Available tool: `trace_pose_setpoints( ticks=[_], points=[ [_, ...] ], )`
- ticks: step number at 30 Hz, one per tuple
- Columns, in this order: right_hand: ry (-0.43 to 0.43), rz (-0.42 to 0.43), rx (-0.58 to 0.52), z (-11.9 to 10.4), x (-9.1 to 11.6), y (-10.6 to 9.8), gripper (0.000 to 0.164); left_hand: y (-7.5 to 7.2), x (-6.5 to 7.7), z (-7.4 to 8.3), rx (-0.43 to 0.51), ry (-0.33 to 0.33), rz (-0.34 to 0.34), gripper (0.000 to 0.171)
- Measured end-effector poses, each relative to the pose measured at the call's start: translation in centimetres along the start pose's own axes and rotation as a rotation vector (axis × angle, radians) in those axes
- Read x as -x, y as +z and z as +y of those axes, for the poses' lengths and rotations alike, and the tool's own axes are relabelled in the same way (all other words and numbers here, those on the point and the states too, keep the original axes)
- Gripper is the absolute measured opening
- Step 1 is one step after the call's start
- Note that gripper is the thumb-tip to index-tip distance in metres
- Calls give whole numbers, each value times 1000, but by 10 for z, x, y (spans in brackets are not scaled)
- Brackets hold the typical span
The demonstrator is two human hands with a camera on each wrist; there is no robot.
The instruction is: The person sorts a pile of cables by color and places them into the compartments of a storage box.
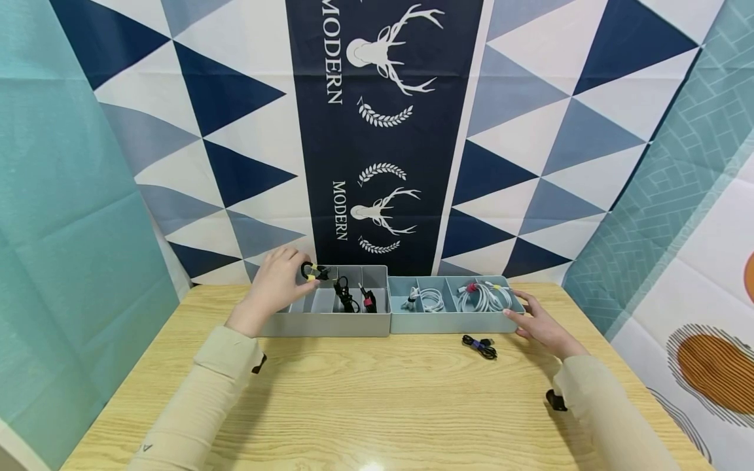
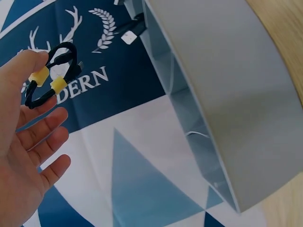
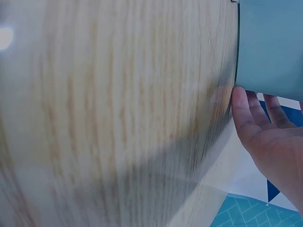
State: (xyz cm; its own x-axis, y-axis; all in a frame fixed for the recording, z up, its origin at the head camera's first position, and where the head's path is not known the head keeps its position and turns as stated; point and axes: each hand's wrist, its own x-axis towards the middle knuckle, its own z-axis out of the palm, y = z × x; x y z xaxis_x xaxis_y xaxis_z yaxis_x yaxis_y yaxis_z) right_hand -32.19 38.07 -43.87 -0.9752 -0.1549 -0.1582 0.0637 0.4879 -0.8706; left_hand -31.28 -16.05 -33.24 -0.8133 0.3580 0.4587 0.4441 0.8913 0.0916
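My left hand (image 1: 275,280) pinches a small coiled black cable (image 2: 58,85) with yellow ties between thumb and forefinger, the other fingers spread. It is held over the grey divided box (image 1: 330,325). In that box lie a bundled black cable (image 1: 343,296) and a black cable with a red tie (image 1: 369,301). At the right end of the light blue divided box (image 1: 453,323), my right hand (image 1: 540,327) rests its fingertips against the end wall, fingers fairly straight in the right wrist view. White coiled cables (image 1: 484,298) lie inside the blue box.
A black cable with a blue-purple tie (image 1: 480,347) lies on the wooden table (image 1: 377,399) in front of the blue box. The two boxes stand end to end along the table's back edge, before a patterned cloth (image 1: 377,144).
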Motion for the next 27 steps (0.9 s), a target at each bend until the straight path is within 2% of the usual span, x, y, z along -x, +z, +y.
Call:
trace_pose_setpoints(
  ticks=[10,22,27],
  points=[
    [-2,-4,-5,0,0,0,84,11,4,-8,17,-39,-51,46],
    [-4,-7,-15,2,-1,0,86,30,8,-10,-50,-27,-71,49],
    [-14,-4,-15,1,1,1,85,37,7,-9,-39,-1,-60,47]
  ],
)
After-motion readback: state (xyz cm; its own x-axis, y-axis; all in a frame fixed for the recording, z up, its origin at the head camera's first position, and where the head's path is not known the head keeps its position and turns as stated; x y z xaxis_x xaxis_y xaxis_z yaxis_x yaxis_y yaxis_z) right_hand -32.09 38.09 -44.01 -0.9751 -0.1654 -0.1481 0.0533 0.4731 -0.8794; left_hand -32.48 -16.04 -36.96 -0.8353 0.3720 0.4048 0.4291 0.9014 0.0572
